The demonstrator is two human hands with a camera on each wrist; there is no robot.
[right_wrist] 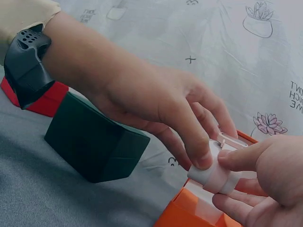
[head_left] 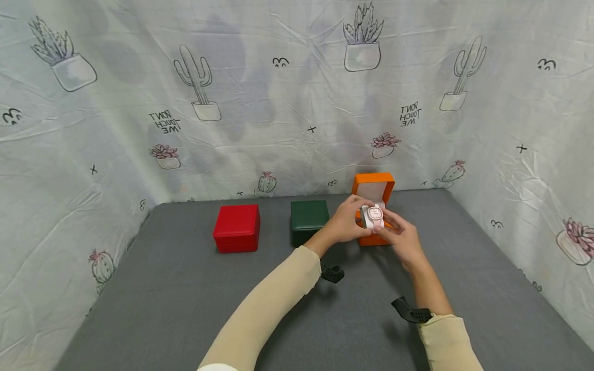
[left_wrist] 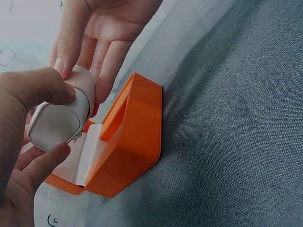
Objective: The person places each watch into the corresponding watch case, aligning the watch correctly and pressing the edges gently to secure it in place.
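Holding the pink watch (head_left: 375, 216) on its little white pillow, I keep it between my two hands, just above the open orange box (head_left: 374, 191). My left hand (head_left: 344, 220) pinches it with thumb and fingers, and my right hand (head_left: 402, 238) pinches its other side. Both arms reach forward over the gray table (head_left: 185, 299).

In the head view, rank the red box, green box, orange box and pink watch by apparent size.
1. red box
2. green box and open orange box: too close to rank, orange partly hidden
3. pink watch
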